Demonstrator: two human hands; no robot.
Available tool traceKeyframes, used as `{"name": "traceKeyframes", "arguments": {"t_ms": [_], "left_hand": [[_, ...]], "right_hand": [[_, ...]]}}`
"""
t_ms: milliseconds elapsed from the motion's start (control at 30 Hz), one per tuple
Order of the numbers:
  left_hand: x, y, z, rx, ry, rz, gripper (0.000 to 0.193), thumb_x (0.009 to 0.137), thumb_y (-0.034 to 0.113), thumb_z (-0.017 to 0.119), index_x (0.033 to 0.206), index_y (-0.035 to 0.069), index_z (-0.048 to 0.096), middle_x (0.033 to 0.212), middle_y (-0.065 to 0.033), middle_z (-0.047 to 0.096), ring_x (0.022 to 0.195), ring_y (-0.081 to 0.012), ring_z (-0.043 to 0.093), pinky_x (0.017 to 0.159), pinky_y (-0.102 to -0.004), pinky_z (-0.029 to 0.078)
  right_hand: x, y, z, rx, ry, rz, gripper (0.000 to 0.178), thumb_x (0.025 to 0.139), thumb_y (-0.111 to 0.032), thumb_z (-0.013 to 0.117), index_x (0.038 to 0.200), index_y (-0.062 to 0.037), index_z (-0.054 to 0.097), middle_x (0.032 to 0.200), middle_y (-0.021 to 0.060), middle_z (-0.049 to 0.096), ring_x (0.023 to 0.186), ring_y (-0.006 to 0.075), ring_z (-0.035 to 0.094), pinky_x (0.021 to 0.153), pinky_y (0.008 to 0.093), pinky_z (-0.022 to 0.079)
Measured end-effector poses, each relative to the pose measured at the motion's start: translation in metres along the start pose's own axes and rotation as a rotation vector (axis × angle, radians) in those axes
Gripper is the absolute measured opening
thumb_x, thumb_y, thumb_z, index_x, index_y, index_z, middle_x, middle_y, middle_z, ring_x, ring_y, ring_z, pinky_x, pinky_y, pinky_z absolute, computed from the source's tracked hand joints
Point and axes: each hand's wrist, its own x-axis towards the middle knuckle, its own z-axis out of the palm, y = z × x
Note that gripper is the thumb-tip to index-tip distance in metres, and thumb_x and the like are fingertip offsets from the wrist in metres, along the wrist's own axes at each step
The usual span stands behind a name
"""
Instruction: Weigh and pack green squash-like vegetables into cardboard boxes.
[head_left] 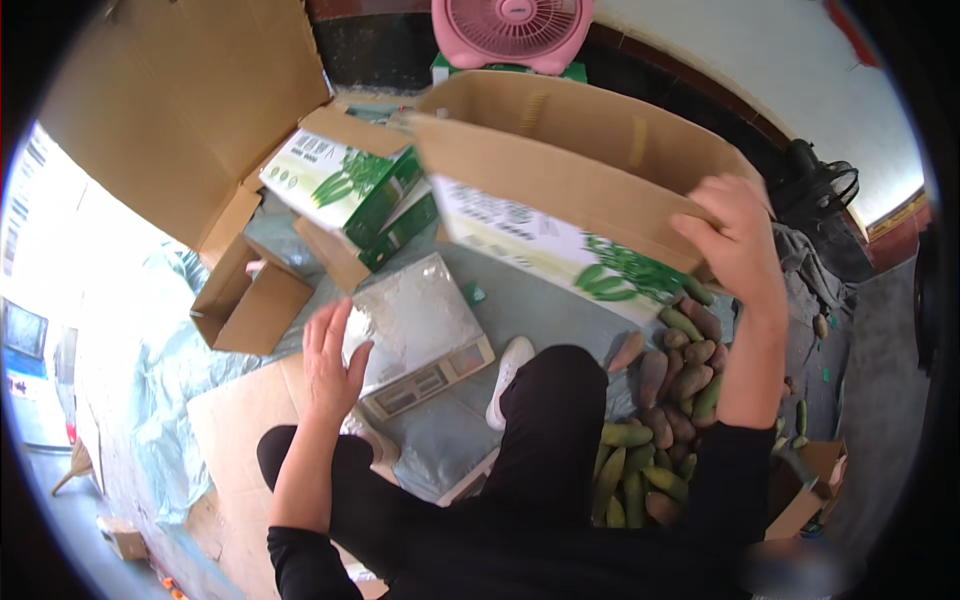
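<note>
The open, rectangular brown cardboard carton with white-and-green printed side (pixel 570 205) is tilted near the far edge of the bluish-green plastic floor sheet (pixel 540 312). The right hand's (pixel 735 232) grip is closed on the carton's right-end rim. The left hand (pixel 328 365), fingers spread, holds nothing beside the silver-topped rectangular box (pixel 415 320). The carton is judged light, stiff-walled, flexible at the rim; best held near opposite end corners.
</note>
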Motion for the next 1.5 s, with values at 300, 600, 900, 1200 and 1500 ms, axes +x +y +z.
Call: {"name": "traceKeyframes", "arguments": {"t_ms": [300, 600, 900, 1200, 1500], "left_hand": [[-0.01, 0.012, -0.03, 0.316, 0.225, 0.272, 0.07, 0.068, 0.017, 0.076, 0.13, 0.008, 0.044, 0.124, -0.011, 0.049, 0.118, -0.0329, 0.044, 0.103, -0.0521, 0.031], [-0.021, 0.002, -0.016, 0.409, -0.119, 0.009, 0.073, 0.065, 0.004, 0.074, 0.132, 0.014, 0.046, 0.116, -0.0087, 0.051, 0.107, -0.03, 0.048, 0.093, -0.0425, 0.038], [-0.019, -0.026, 0.01, 0.478, -0.335, -0.145, 0.053, 0.066, 0.007, 0.073, 0.116, 0.012, 0.058, 0.096, -0.0065, 0.058, 0.097, -0.0257, 0.055, 0.089, -0.0411, 0.041], [-0.031, -0.033, 0.017, 0.307, -0.487, -0.1, 0.017, 0.068, 0.009, 0.07, 0.085, 0.01, 0.07, 0.084, -0.0072, 0.056, 0.088, -0.0257, 0.057, 0.075, -0.0394, 0.045], [-0.027, -0.026, 0.014, 0.268, -0.527, -0.129, 0.015, 0.069, 0.007, 0.069, 0.083, 0.007, 0.069, 0.082, -0.0083, 0.055, 0.083, -0.0273, 0.056, 0.073, -0.0401, 0.045]], "right_hand": [[0.018, -0.083, 0.151, 0.464, -0.112, -0.519, 0.018, 0.073, -0.029, 0.067, 0.072, -0.0115, 0.063, 0.07, 0.0002, 0.056, 0.079, 0.0208, 0.054, 0.086, 0.0378, 0.035], [-0.031, -0.082, 0.271, 0.543, -0.431, -0.378, 0.017, 0.076, -0.029, 0.065, 0.082, -0.0133, 0.069, 0.078, -0.0008, 0.062, 0.087, 0.0203, 0.054, 0.093, 0.0368, 0.033], [-0.059, -0.08, 0.272, 0.565, -0.489, -0.39, 0.016, 0.074, -0.027, 0.066, 0.084, -0.0155, 0.07, 0.085, -0.0004, 0.065, 0.088, 0.0211, 0.055, 0.092, 0.0366, 0.035], [-0.087, -0.014, 0.27, 0.943, -0.119, 0.212, 0.017, 0.077, -0.015, 0.066, 0.092, -0.0058, 0.068, 0.089, 0.0073, 0.064, 0.089, 0.0215, 0.06, 0.077, 0.0318, 0.046], [-0.157, 0.11, 0.368, 0.97, -0.372, 1.235, 0.042, 0.083, -0.03, 0.065, 0.117, -0.0075, 0.056, 0.104, 0.0092, 0.06, 0.087, 0.0249, 0.063, 0.07, 0.0396, 0.051]]}}
